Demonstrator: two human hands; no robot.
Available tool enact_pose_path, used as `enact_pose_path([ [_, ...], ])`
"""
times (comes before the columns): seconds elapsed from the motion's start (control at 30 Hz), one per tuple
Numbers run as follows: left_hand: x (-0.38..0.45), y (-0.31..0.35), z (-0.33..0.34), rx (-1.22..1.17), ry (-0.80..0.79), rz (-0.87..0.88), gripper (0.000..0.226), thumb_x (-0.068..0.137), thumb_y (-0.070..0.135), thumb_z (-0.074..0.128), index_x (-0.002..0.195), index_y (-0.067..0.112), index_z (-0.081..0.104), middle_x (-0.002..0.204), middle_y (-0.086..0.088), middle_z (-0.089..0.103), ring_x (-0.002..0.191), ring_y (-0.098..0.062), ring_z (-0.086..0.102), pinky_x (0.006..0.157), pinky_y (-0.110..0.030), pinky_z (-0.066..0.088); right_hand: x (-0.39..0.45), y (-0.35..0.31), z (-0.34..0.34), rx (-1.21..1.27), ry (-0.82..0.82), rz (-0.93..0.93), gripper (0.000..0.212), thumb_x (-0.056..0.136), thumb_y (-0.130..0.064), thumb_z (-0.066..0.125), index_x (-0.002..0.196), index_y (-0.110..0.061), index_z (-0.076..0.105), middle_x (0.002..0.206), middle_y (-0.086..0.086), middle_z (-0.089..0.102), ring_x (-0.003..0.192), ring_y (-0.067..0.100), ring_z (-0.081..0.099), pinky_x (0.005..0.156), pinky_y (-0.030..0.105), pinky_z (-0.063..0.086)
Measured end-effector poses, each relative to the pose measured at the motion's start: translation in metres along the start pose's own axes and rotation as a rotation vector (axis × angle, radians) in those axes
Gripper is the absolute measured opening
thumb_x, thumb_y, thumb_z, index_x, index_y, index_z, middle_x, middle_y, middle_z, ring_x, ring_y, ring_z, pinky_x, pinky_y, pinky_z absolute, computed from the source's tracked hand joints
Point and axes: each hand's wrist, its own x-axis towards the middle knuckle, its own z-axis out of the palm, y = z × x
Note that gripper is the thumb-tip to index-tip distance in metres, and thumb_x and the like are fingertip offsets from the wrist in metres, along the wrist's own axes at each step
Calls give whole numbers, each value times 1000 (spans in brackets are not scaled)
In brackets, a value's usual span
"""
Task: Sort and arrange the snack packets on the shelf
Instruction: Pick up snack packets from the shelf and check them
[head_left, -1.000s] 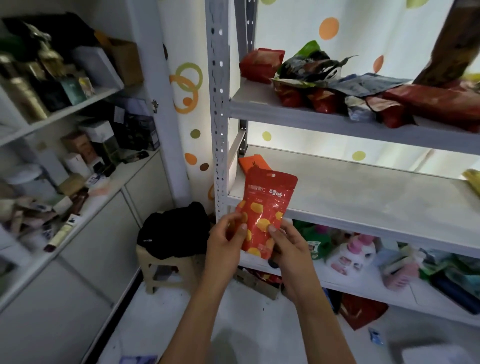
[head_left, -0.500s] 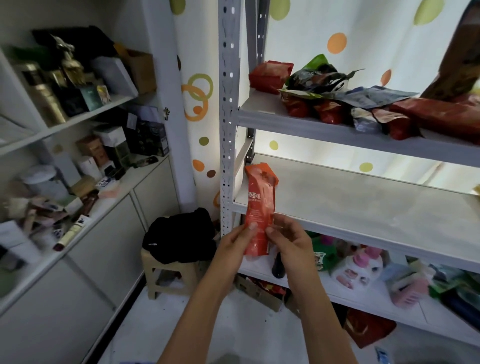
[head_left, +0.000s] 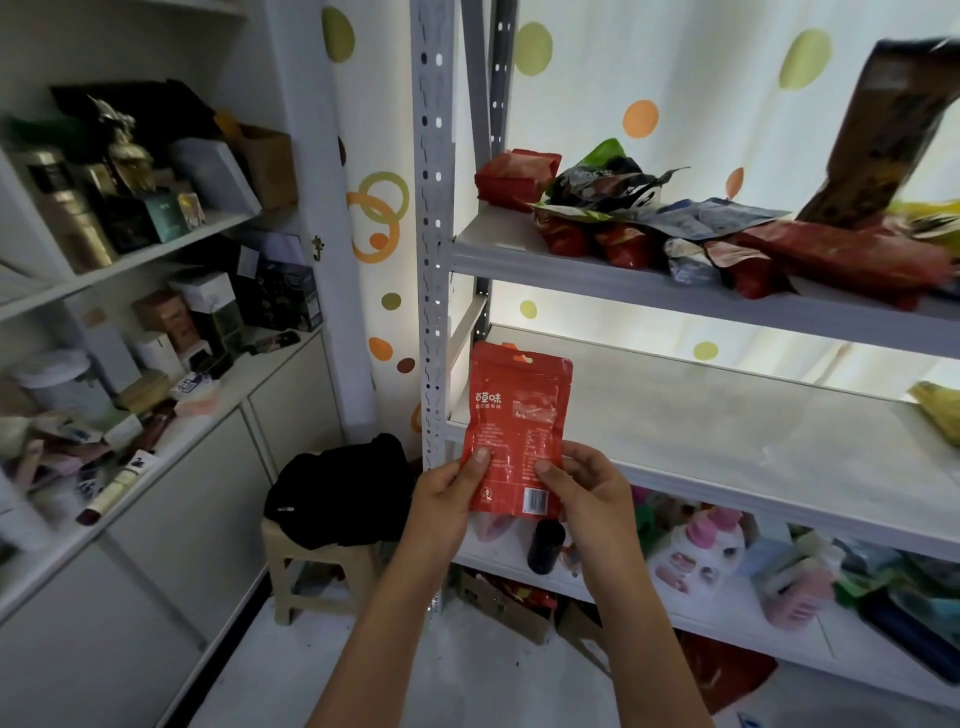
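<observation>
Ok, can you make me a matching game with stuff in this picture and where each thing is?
Things:
1. red packet
2. black cloth
3. yellow packet
4. brown packet

Places:
A. leaning up on the top shelf
B. piled on the stool
C. held in the left hand and the right hand
D. lying at the right end of the middle shelf

Pairs: 1-C, 2-B, 3-D, 4-A
</observation>
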Motion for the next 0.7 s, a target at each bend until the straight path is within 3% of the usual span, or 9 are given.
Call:
enact_pose_path([
  [0.23, -5, -3, 4, 15, 58, 48, 24, 91, 34, 61, 109, 20, 65, 100, -1, 75, 88, -15, 73, 69, -20, 57, -3, 8, -2, 56, 23, -11, 26, 85, -17, 74, 108, -20, 62, 99, -3, 73, 81, 7, 72, 60, 19, 55],
  [0.37, -6, -3, 9, 64, 145, 131, 29, 91, 32, 63, 115, 23, 48, 118, 3, 62, 102, -16, 67, 82, -32, 59, -4, 9, 1, 102, 12, -23, 26, 86, -13, 72, 108, -24, 62, 96, -6, 72, 80, 7, 72, 60, 20, 56],
  [0.5, -10, 1, 15, 98, 59, 133, 12, 97, 24, 54, 107, 18, 52, 121, 4, 58, 109, -16, 62, 66, -17, 56, -3, 6, 3, 166, -20, -23, 30, 90, -5, 65, 114, -23, 64, 104, 1, 73, 93, 18, 72, 72, 31, 58],
  [0.6, -14, 9, 21, 71, -43, 97, 37, 89, 34, 63, 122, 25, 49, 124, 6, 55, 108, -12, 60, 65, -15, 54, -6, 2, 5, 234, -12, -6, 29, 91, -6, 59, 113, -23, 65, 102, 9, 74, 87, 26, 72, 67, 41, 58],
  [0.7, -13, 8, 22, 39, -127, 57, 69, 75, 50, 66, 136, 30, 42, 130, 5, 54, 115, -13, 59, 82, -22, 56, -6, 1, 5, 251, -61, -16, 24, 98, -19, 48, 110, -21, 69, 104, 7, 74, 95, 25, 71, 80, 49, 54],
])
